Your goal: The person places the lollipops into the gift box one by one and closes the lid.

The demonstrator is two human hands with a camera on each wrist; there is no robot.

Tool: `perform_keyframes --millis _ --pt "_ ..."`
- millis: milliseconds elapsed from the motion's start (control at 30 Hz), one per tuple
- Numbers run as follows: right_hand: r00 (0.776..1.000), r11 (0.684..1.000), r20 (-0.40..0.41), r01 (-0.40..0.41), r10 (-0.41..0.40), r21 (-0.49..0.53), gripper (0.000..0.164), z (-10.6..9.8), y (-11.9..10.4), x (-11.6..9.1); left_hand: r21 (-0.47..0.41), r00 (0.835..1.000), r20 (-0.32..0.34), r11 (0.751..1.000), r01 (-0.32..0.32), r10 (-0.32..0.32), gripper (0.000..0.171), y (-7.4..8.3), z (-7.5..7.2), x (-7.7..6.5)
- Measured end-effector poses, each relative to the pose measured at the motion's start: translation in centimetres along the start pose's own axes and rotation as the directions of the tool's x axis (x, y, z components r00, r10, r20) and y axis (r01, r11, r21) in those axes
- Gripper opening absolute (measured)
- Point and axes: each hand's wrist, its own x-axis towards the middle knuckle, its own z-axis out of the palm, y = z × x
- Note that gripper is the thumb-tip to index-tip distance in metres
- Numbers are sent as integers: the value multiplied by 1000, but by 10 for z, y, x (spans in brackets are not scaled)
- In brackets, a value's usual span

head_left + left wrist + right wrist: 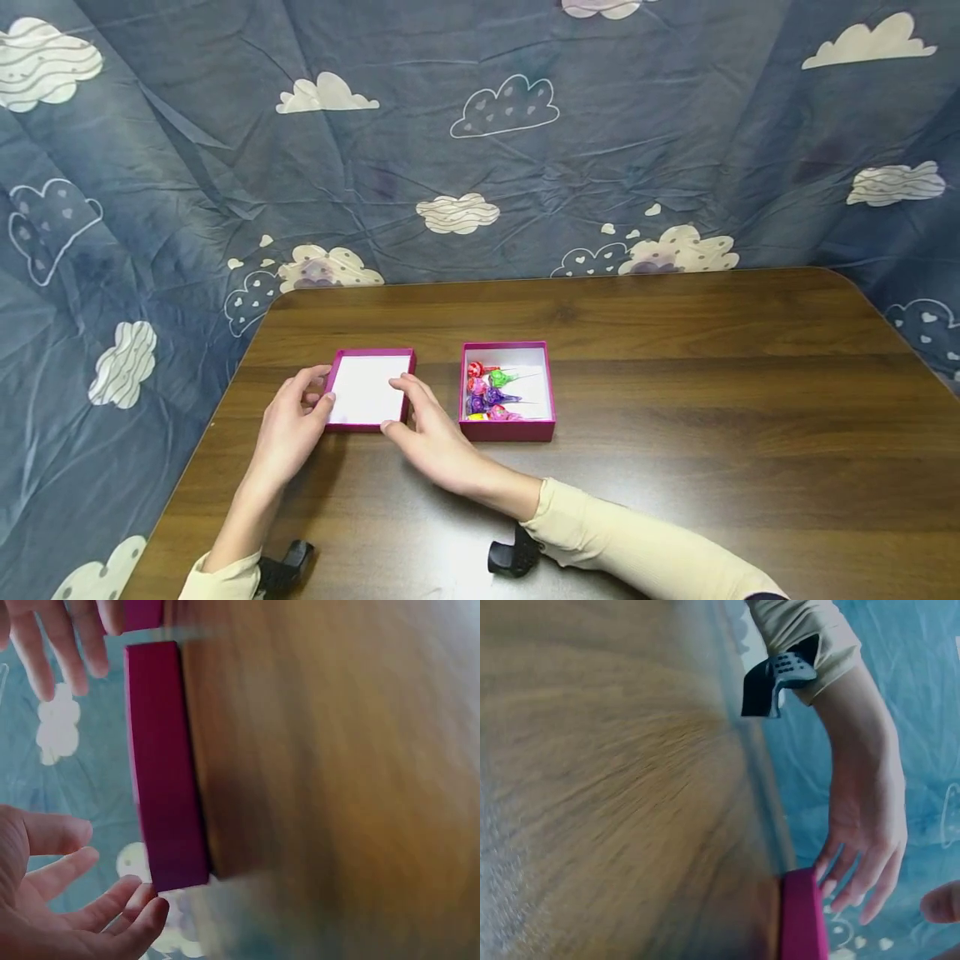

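Note:
A shallow square magenta lid or tray lies flat with its white inside facing up. At its left edge is my left hand, fingers loosely bent and fingertips touching the side. My right hand reaches over the lid's right edge, thumb near the front corner. In the left wrist view, its fingers look fairly straight and apart from the lid's front wall. To the right stands an open magenta box, with several wrapped lollipops along its left part.
Everything sits on a brown wooden table. Behind and to the left hangs a blue curtain with white clouds. Black wrist mounts are strapped near both sleeves.

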Motion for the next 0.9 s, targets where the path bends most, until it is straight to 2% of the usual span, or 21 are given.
perform_keyframes --millis 100,167,367,500,700,900 --pt "999 998 -28 -46 45 -42 56 4 6 5 -12 999 35 1000 4 -4 39 -9 0 3" --pt "996 996 -44 -76 74 -50 58 6 10 8 -50 996 92 998 25 -20 41 -14 -1 6" --pt "983 985 -67 -169 168 -11 63 11 18 18 -200 965 242 969 148 -97 51 -26 -4 16" --pt "970 975 -106 -222 219 -11 66 14 24 24 -204 947 295 960 194 -129 50 -30 -3 23" --pt "966 969 -128 -234 223 -78 69 16 25 27 -190 919 369 957 222 -140 45 -31 -6 28" --pt "968 973 -100 -231 229 -14 73 18 22 23 -243 907 396 936 254 -143 45 -34 -8 26"
